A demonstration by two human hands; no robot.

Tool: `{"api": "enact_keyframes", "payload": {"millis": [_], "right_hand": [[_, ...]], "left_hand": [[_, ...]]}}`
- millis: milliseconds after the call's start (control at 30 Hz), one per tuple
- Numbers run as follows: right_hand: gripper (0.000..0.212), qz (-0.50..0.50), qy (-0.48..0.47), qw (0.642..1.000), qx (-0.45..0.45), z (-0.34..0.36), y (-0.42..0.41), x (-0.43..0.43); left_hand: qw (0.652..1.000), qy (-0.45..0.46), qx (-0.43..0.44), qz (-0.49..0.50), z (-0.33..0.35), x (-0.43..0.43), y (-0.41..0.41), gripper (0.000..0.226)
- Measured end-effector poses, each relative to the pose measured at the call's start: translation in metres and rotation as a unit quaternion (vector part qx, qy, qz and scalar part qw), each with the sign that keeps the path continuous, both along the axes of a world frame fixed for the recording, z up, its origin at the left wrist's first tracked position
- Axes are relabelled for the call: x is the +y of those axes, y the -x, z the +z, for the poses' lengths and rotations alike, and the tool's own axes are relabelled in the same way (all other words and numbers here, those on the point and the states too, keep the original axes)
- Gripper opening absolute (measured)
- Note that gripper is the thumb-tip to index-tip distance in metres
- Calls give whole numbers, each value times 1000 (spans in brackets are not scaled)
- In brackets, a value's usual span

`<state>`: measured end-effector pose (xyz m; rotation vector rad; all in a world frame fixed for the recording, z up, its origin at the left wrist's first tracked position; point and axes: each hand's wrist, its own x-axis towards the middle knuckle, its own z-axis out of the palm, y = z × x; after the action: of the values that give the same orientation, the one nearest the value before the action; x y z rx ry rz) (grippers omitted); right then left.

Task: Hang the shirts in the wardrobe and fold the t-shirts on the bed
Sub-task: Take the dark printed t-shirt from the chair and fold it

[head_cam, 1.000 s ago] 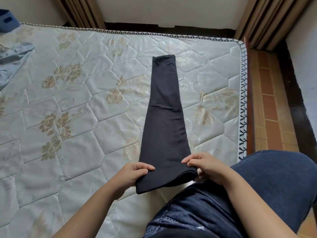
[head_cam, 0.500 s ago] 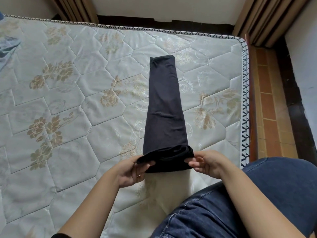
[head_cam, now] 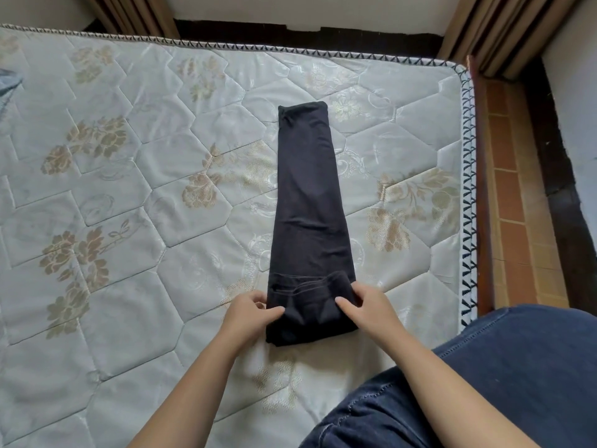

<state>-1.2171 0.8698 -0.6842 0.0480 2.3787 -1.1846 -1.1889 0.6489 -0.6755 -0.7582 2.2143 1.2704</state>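
At the far left edge a scrap of grey-blue cloth (head_cam: 8,84) lies on the mattress (head_cam: 129,286), well apart from your work; I cannot tell what garment it is. Your left hand (head_cam: 248,313) is at the left side of the black t-shirt (head_cam: 308,205), thumb laid on top and fingers curled against the edge, so it pinches the turned-over near end and keeps those layers from sliding apart. The t-shirt itself lies flat on the bed as a long narrow strip running away from you. Its far end sits squared near the head of the mattress, and its near end is doubled over into a thicker band with the hem stitching showing on top. That narrow shape is probably why you hold it at both edges: a short fold like this will skew if only one side is guided. Your right hand (head_cam: 368,308) mirrors the left, thumb pressed on top and fingers wrapped over the right edge of the band, pinching it. Your knee in blue jeans (head_cam: 517,367) rests on the mattress just right of the fold, near the bed's edge and the tiled floor (head_cam: 513,205). I judge the next turn should travel evenly up the strip.
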Motion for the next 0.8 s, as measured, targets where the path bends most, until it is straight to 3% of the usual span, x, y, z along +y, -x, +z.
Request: {"api": "enact_keyframes", "payload": {"millis": [100, 200, 333, 400, 600, 800], "right_hand": [[16, -14, 29, 998, 56, -2, -2, -1], [4, -55, 25, 996, 57, -3, 7, -2], [14, -58, -80, 995, 15, -17, 20, -10], [20, -80, -98, 992, -1, -20, 25, -13], [38, -133, -50, 990, -8, -21, 18, -3], [36, -61, -40, 997, 20, -23, 19, 1]], "left_hand": [[996, -8, 86, 14, -5, 9, 3, 4], [989, -57, 126, 60, -11, 16, 6, 11], [989, 84, 112, 37, -30, 25, 12, 19], [987, 107, 116, 42, -30, 29, 15, 24], [980, 180, 85, -8, -27, 24, 11, 45], [963, 255, 56, -63, -31, 23, 7, 35]]}}
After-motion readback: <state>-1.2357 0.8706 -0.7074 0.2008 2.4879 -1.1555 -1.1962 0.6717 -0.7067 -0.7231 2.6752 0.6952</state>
